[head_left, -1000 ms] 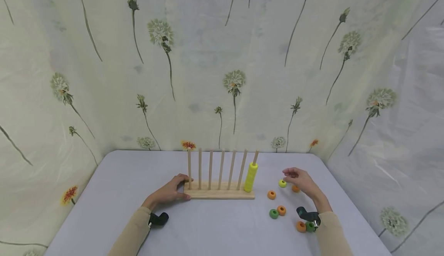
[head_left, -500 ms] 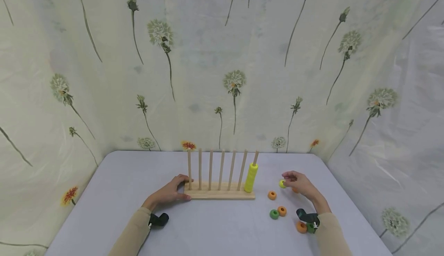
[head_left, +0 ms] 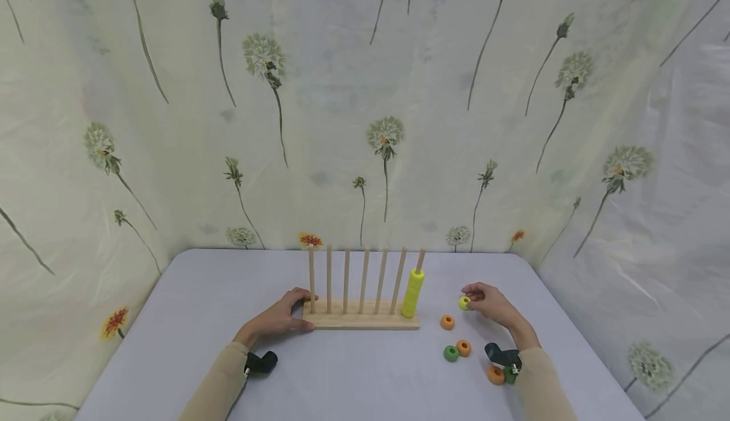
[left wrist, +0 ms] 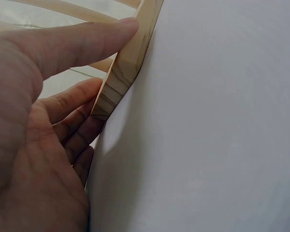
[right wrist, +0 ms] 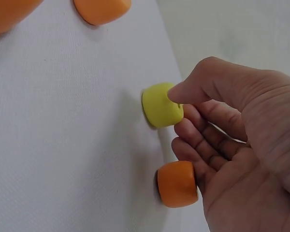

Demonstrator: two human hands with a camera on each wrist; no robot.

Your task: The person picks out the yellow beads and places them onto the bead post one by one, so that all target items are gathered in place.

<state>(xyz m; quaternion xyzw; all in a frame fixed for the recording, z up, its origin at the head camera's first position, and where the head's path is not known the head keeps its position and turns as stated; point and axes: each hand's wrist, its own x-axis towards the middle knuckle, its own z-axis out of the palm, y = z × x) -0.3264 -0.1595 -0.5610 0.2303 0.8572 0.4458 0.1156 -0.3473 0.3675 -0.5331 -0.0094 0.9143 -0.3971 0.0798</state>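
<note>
A wooden peg rack (head_left: 365,321) stands on the table with a row of upright pegs. Yellow beads (head_left: 413,293) are stacked on its rightmost peg; the other pegs are bare. My left hand (head_left: 277,317) grips the rack's left end, thumb on the front edge and fingers behind, as the left wrist view also shows at the base's end (left wrist: 118,87). To the right of the rack, my right hand (head_left: 495,305) pinches a loose yellow bead (right wrist: 159,107) between thumb and fingers, low at the tabletop. An orange bead (right wrist: 178,186) sits by its lower fingers.
Loose orange (head_left: 447,323) and green beads (head_left: 451,353) lie right of the rack. Another orange bead (head_left: 495,375) and a green one (head_left: 510,375) are close to the right wrist's camera. A flower-printed curtain (head_left: 319,123) hangs behind the white table (head_left: 353,376).
My right hand has come down slightly and its thumb and fingers have closed on the yellow bead, covering the orange bead behind in the head view. My left hand stays put.
</note>
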